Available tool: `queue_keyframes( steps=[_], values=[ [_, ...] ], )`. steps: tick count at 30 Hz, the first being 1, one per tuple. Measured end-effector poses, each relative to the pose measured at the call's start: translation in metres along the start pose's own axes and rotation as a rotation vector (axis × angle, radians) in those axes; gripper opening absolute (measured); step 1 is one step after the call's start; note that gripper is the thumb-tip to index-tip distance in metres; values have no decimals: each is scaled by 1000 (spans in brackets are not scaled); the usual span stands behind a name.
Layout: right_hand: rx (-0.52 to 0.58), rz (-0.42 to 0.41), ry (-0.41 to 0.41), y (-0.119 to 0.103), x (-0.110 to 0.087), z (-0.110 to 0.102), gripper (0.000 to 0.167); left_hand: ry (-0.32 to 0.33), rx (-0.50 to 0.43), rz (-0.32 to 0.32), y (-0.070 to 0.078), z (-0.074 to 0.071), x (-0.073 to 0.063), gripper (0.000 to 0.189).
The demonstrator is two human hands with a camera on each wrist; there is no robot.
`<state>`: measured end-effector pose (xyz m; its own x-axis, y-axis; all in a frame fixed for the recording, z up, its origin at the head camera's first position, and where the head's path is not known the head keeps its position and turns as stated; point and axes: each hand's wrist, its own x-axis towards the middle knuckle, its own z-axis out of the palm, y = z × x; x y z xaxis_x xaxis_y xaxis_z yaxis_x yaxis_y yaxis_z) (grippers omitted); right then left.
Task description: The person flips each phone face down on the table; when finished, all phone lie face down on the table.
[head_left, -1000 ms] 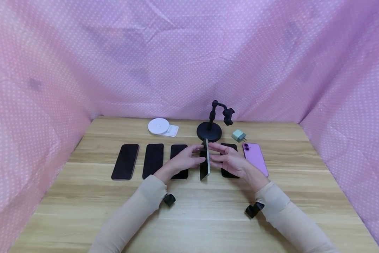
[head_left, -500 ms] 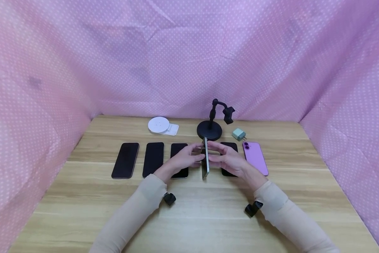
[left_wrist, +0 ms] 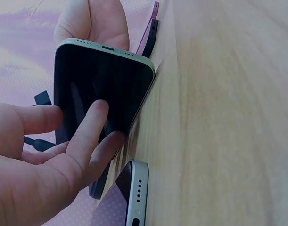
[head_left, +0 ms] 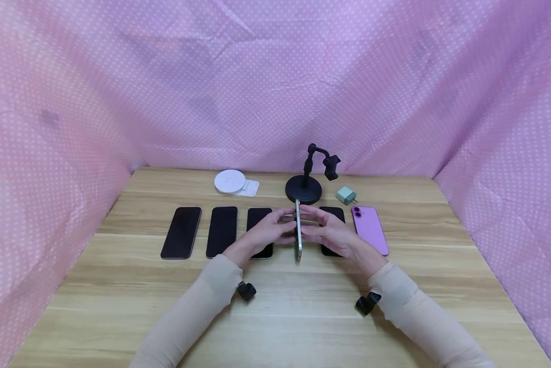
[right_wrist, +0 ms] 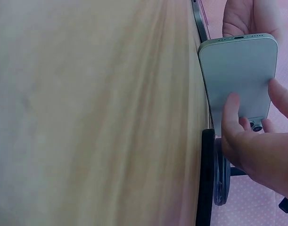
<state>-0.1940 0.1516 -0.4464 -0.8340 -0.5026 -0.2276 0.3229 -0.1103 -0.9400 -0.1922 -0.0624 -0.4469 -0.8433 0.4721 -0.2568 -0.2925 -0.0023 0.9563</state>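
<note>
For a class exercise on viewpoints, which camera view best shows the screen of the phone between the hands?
The left wrist view: the dark screen faces that camera, though the left hand covers part. The head view shows the phone nearly edge-on; the right wrist view, only its back.

The person's left arm (head_left: 188, 312) and right arm (head_left: 434, 327) are slanting inward and forward, the pale sleeves covering them up to the wrists. The left hand (head_left: 263, 232) is facing the right hand (head_left: 336, 235) across a narrow space, palms turning toward each other (each wrist camera is catching the opposite palm as well). The left fingers (left_wrist: 91, 126) are spreading apart, fairly straight, and the right fingers (right_wrist: 232, 110) are lying similarly relaxed, bending only gently.
</note>
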Motion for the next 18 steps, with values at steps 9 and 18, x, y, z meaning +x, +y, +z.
queue_keyframes(
  steps=[9, 18],
  values=[
    [-68, 22, 4, 1, 2, 0, 69, -51, -77, 22, 0, -3, 0, 51],
    [-187, 73, 30, 0, 5, 3, 74, -27, -43, 24, 0, -8, -1, 47]
  ],
)
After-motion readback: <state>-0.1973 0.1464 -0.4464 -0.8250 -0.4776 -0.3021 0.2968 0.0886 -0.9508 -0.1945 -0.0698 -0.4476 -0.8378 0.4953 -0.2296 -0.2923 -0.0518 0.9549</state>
